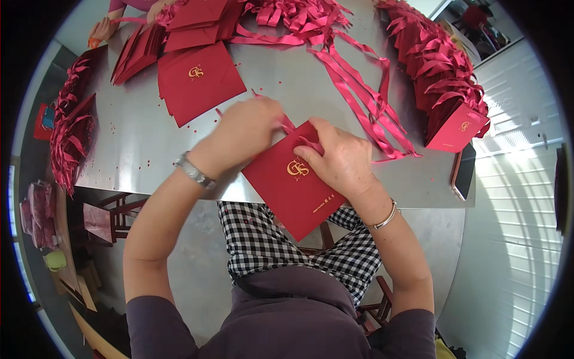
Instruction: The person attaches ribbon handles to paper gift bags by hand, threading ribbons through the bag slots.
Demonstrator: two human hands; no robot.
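A flat red paper bag (298, 197) with a gold emblem hangs tilted over the table's near edge. My right hand (344, 157) is closed on its upper right edge, thumb on the front face near the emblem. A short bit of pink ribbon (311, 144) shows by that thumb. Close to the bag's top left corner, my left hand (250, 127) is closed and somewhat blurred. Pink ribbon (288, 124) runs from its fingers toward the bag, and loose ends stick out behind the hand. The fingertips are partly hidden.
Stacked red bags (203, 78) lie ahead on the metal table (137, 143). Pink ribbons (359, 90) trail from a heap. Rows of ribboned bags stand at right (439, 90) and left (73, 128). A phone (463, 173) lies at the right edge. Another person's hand (103, 30) is far left.
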